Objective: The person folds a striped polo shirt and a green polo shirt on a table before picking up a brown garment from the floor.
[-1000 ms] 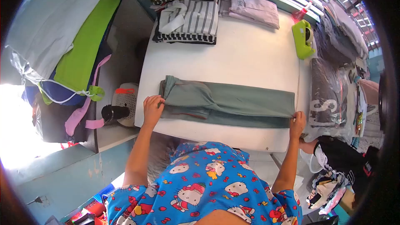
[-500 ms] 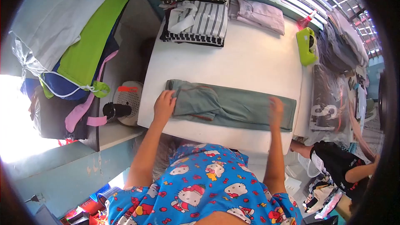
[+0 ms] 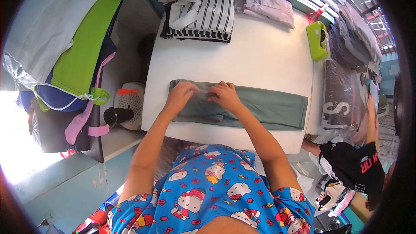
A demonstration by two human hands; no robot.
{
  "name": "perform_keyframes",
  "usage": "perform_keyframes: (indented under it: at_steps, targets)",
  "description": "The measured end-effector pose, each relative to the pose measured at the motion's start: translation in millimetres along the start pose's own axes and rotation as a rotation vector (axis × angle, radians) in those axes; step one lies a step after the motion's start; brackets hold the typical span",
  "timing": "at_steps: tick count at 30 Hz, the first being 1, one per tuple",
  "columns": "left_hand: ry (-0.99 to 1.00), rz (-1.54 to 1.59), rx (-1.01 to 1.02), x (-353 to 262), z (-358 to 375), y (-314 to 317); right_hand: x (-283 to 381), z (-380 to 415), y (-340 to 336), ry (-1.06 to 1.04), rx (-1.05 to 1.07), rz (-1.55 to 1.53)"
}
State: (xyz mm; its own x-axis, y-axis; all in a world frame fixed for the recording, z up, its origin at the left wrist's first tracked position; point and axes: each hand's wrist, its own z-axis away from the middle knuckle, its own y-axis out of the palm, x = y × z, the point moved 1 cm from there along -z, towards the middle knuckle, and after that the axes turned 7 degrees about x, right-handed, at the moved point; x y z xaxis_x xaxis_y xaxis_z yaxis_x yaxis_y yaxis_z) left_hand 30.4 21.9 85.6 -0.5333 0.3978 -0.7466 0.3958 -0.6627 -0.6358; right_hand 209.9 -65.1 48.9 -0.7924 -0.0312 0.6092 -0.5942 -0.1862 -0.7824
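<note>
A pair of grey-green trousers [image 3: 268, 106], folded lengthwise into a long strip, lies across the front of the white table [image 3: 264, 54]. My left hand [image 3: 182, 95] is at the strip's left end, its fingers curled and pinching the fabric. Close to its right, my right hand [image 3: 224, 97] also has bent fingers closed on the cloth. The fabric between the two hands is slightly blurred, and my fingers partly hide it. The right part of the strip lies flat.
Folded striped shirts [image 3: 208, 15] are stacked at the back left, beside a folded pale pink garment [image 3: 271, 8]. A green tape dispenser [image 3: 317, 41] and a plastic-wrapped garment [image 3: 340, 93] are on the right. Another person in a black shirt [image 3: 353, 164] is at the lower right.
My right hand has moved left from the strip's right end to near my left hand. My left hand has shifted slightly right onto the cloth. The other person's arm has reached up.
</note>
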Motion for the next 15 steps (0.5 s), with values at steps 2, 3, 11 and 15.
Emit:
perform_keyframes:
  at_steps: [2,3,11,15]
  targets:
    - [0.012,0.006,0.150,-16.6,13.8,-9.8,1.6,14.4,-4.1,-0.114,-0.001,0.055]
    - [0.044,-0.080,0.223,-25.1,20.3,-13.8,1.8,21.7,-6.3,-0.170,-0.004,0.083]
    - [0.247,-0.602,0.324,-42.9,50.9,-31.0,4.8,52.4,-32.1,-0.244,0.163,0.229]
    - [0.025,-0.261,-0.111,-21.0,39.8,-16.2,-5.4,41.6,-20.5,-0.077,-0.053,0.041]
